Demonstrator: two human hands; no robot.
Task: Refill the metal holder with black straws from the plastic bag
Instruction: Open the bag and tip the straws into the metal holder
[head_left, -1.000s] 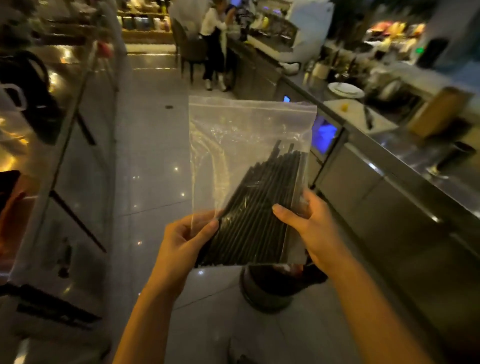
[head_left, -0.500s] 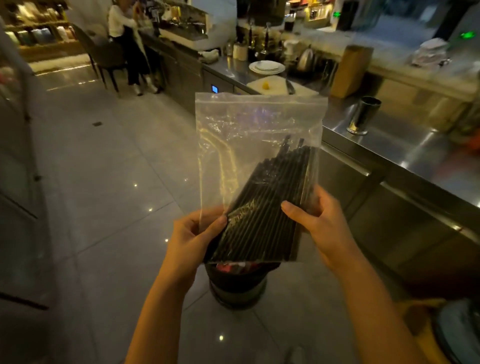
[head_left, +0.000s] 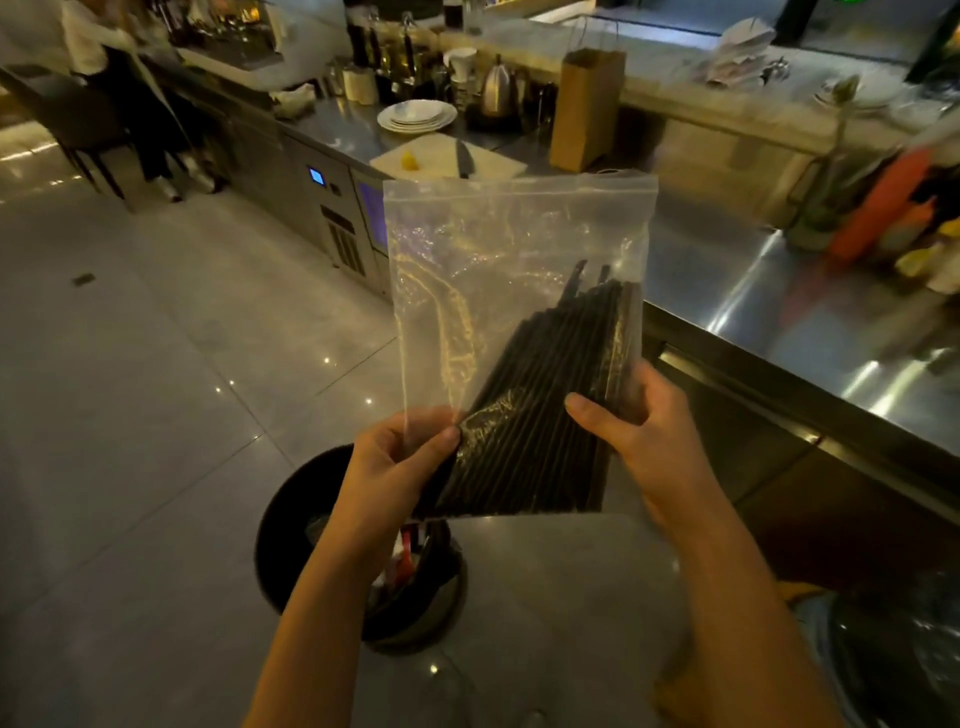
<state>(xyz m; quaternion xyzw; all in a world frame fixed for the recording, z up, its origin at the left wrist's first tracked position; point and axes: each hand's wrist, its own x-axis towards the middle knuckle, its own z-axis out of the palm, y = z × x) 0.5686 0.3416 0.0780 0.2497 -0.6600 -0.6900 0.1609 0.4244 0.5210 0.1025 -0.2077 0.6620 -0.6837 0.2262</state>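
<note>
I hold a clear zip plastic bag (head_left: 467, 249) upright in front of me, its zip edge at the top. A bundle of black straws (head_left: 545, 405) leans inside it toward the right side. My left hand (head_left: 395, 467) pinches the bag's lower left corner. My right hand (head_left: 644, 426) grips the lower right side, thumb across the straws. The metal holder is hidden behind the bag or out of view.
A steel counter (head_left: 753, 312) runs along the right, carrying a brown paper bag (head_left: 587, 109), stacked white plates (head_left: 415, 117), a cutting board with a knife (head_left: 462, 156) and bottles. A black bin (head_left: 291, 519) stands on the tiled floor below my hands. A person stands at the far left.
My view has swung to the right, bringing more of the steel counter into sight. Both hands keep the same grip on the bag. The metal cup seen on the counter is now hidden.
</note>
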